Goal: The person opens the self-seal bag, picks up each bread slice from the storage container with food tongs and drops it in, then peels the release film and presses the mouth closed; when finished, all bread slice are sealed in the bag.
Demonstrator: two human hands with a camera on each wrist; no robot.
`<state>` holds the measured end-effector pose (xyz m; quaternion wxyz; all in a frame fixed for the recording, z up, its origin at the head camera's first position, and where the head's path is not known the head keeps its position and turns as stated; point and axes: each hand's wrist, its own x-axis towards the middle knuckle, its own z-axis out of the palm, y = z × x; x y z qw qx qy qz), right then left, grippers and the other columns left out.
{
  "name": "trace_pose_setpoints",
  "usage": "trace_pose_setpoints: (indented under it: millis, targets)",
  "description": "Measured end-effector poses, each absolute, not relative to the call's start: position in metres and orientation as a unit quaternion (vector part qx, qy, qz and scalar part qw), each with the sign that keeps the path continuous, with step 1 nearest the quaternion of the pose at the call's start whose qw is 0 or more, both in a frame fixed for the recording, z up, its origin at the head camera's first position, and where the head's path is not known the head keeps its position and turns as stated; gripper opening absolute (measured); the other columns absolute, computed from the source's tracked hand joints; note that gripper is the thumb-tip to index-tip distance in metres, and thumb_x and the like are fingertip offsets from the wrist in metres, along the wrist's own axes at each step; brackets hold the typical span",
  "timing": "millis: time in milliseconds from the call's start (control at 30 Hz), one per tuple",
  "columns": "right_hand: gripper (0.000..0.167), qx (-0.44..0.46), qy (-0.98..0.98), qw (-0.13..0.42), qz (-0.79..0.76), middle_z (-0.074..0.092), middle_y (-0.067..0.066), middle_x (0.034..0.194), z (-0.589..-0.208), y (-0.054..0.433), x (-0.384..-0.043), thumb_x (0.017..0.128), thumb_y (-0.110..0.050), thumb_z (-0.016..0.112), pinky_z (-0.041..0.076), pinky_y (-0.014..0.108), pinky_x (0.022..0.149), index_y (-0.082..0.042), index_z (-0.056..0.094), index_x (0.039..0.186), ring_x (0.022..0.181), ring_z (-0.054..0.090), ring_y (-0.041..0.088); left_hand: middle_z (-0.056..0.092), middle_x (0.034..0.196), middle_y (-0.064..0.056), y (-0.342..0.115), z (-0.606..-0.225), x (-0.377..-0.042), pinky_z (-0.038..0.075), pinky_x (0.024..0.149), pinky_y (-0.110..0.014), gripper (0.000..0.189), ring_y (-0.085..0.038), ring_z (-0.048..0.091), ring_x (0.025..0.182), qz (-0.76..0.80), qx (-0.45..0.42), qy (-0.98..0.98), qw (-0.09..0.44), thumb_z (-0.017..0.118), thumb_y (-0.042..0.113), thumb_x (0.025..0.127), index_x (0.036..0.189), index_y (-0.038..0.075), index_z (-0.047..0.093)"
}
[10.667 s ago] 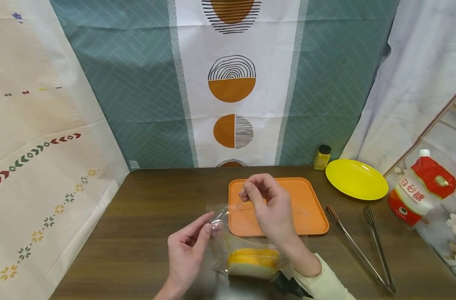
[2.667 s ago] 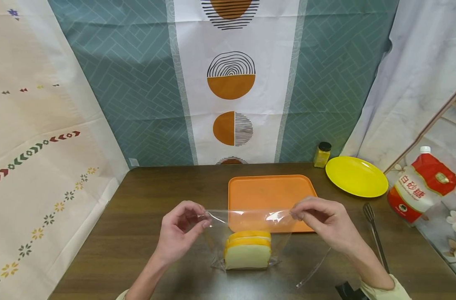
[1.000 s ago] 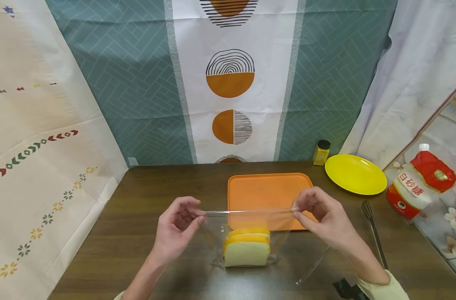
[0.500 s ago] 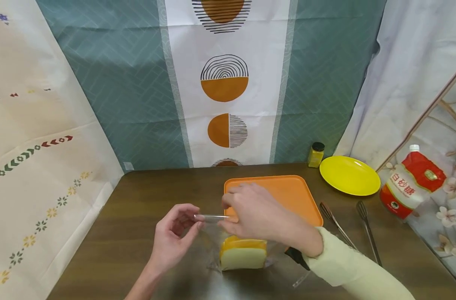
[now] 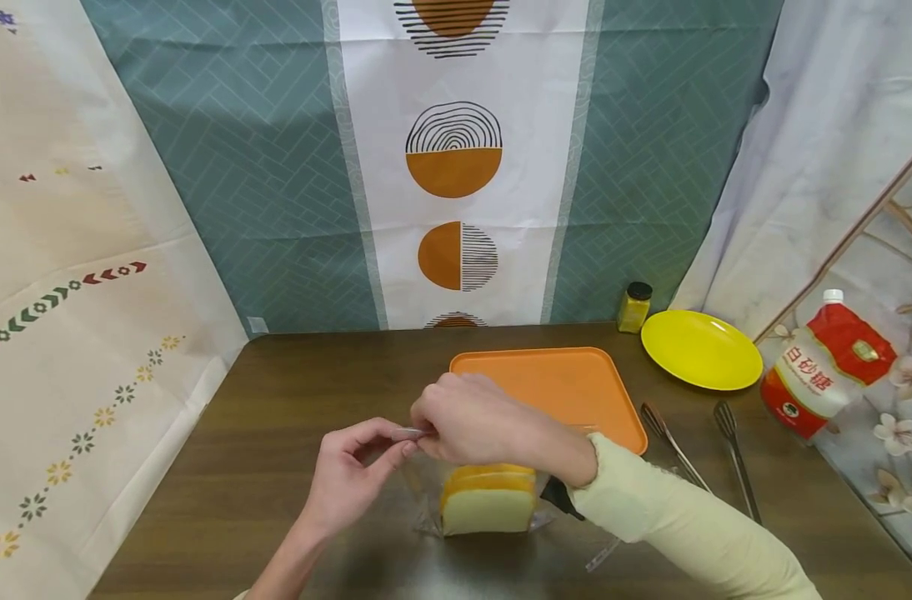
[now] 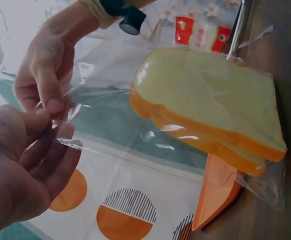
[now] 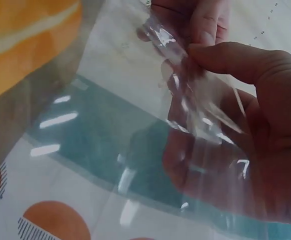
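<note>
A clear plastic bag (image 6: pixel 110 115) stands on the table with slices of bread (image 5: pixel 488 510) inside. At the bag's top left corner my left hand (image 5: pixel 348 475) pinches the film between thumb and fingers. Right beside it, my right hand (image 5: pixel 471 421) pinches the same top edge, thumb against fingers; in the right wrist view the film lies creased over these fingers. The two hands' fingertips nearly meet. In the head view my right hand and forearm hide part of the bag's top edge.
Behind the bag lies an orange tray (image 5: pixel 553 375). To the right are metal tongs (image 5: pixel 737 458), a yellow plate (image 5: pixel 699 350), a black-capped yellow jar (image 5: pixel 634 310) and a red-and-white sugar pouch (image 5: pixel 819 367). A thin clear strip (image 5: pixel 602 556) lies near the front.
My right hand has slid left from the bag's right top corner to beside my left hand, which stays at the left corner. Earlier, the edge was stretched straight between both hands.
</note>
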<state>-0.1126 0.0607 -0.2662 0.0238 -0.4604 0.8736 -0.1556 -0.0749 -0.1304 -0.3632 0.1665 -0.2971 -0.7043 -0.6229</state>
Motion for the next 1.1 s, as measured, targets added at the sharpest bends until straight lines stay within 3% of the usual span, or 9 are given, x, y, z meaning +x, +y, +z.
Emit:
trace_pose_setpoints:
  millis: [167,300,733,1100]
  targets:
    - [0.029,-0.446,0.876,0.016,-0.183,0.041,-0.012,0.052,-0.269,0.069,-0.112,0.087,-0.016,0.078,0.03,0.021,0.045,-0.017,0.062,0.063,0.05,0.038,0.005,0.071,0.078,-0.012,-0.129,-0.362,-0.076,0.058,0.065,-0.028,0.015,-0.023,0.068,0.067,-0.624,-0.289,-0.703,0.18,0.076,-0.014,0.08,0.084,0.0,0.072]
    - [0.02,-0.433,0.879,0.008,-0.202,0.048,-0.012,0.055,-0.273,0.081,-0.109,0.086,-0.011,0.077,0.035,0.021,0.046,-0.013,0.067,0.069,0.051,0.041,0.005,0.068,0.075,-0.006,-0.128,-0.362,-0.077,0.056,0.064,-0.025,0.026,-0.017,0.065,0.065,-0.606,-0.288,-0.711,0.209,0.075,-0.02,0.075,0.078,0.004,0.069]
    - [0.011,-0.406,0.882,-0.037,-0.237,0.065,-0.012,0.07,-0.283,0.128,-0.106,0.085,-0.01,0.08,0.048,0.022,0.057,-0.013,0.074,0.077,0.061,0.055,-0.001,0.065,0.071,-0.007,-0.13,-0.368,-0.081,0.054,0.067,-0.021,0.034,-0.013,0.061,0.066,-0.593,-0.297,-0.703,0.258,0.071,-0.028,0.073,0.074,0.006,0.063]
    - [0.015,-0.375,0.887,-0.046,-0.265,0.058,-0.017,0.069,-0.289,0.164,-0.106,0.084,-0.012,0.082,0.047,0.023,0.057,-0.017,0.071,0.075,0.062,0.051,0.001,0.066,0.073,-0.009,-0.134,-0.371,-0.082,0.053,0.067,-0.02,0.029,-0.013,0.062,0.068,-0.587,-0.282,-0.706,0.278,0.072,-0.024,0.075,0.076,0.004,0.066]
